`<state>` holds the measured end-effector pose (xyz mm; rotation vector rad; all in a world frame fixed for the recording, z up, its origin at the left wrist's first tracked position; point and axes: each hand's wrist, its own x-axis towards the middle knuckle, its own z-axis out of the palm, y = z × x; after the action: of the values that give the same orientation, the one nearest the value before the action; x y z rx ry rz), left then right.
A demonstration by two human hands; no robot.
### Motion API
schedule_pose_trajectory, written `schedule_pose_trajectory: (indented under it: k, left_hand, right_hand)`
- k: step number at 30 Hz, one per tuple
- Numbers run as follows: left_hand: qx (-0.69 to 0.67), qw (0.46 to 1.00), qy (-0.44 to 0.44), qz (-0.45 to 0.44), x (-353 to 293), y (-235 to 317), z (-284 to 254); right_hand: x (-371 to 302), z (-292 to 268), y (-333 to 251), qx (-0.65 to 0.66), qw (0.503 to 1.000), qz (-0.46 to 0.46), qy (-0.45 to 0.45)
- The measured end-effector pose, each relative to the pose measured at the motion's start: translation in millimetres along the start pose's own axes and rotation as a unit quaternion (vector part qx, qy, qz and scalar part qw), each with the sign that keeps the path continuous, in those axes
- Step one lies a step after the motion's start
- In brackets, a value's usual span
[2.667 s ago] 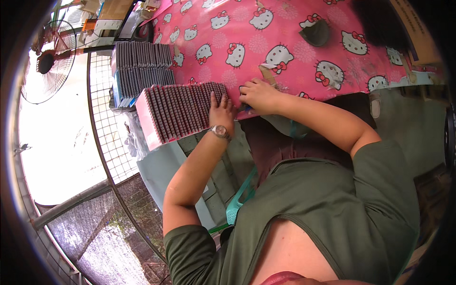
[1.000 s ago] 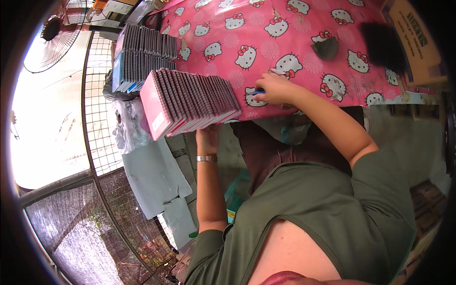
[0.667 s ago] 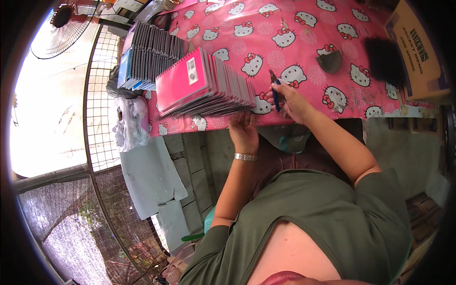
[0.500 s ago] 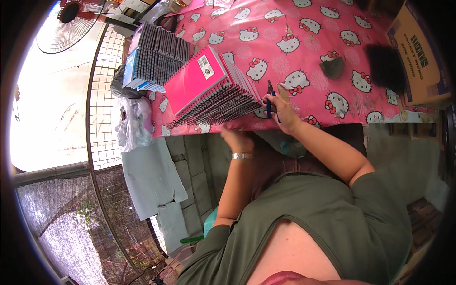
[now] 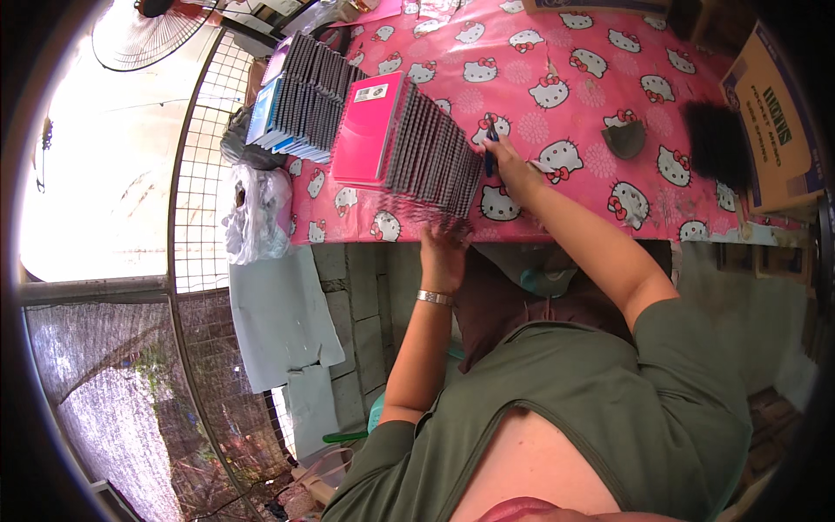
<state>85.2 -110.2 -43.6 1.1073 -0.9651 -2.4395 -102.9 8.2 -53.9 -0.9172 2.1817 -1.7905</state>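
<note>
A pink-covered stack of spiral notebooks lies at the table's near edge, its rows of dark wire coils facing right. My left hand is at the stack's near end, its blurred fingertips at the coils; whether they grip a notebook I cannot tell. Just right of the stack, my right hand is closed around dark blue-handled pliers, their tip pointing away from me. Behind and to the left stands another stack of spiral notebooks with blue and lilac covers.
The table has a pink patterned cover. A grey-green shard-like piece, a black bristly object and a cardboard box are on the right. White plastic bags hang at the left edge, below a fan.
The pink notebook stack has turned and slid, showing more coils on its right side. My left hand has come up against its near end. My right hand still holds the pliers.
</note>
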Motion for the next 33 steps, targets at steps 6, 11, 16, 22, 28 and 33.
schedule_pose_trajectory:
  k: [6, 11, 16, 22, 28, 33]
  left_hand:
    - [0.039, 0.997, -0.025, 0.055, -18, -3, 32]
    - [0.294, 0.869, 0.008, 0.399, -78, 90, 72]
    - [0.448, 0.771, -0.079, 0.446, -105, 132, 130]
    - [0.454, 0.770, -0.068, 0.442, -95, 135, 125]
    - [0.454, 0.767, -0.062, 0.449, -96, 126, 121]
    - [0.440, 0.783, -0.056, 0.437, -98, 122, 124]
  right_hand:
    - [57, -45, -28, 0.186, 0.968, 0.130, -0.104]
    - [41, -106, -153, -0.203, 0.943, -0.223, -0.141]
    - [56, -91, -193, -0.038, 0.946, -0.223, -0.234]
    - [59, -94, -202, -0.151, 0.932, -0.257, -0.207]
    - [52, -109, -188, -0.361, 0.842, -0.390, -0.091]
    - [53, -105, -194, -0.397, 0.816, -0.415, -0.074]
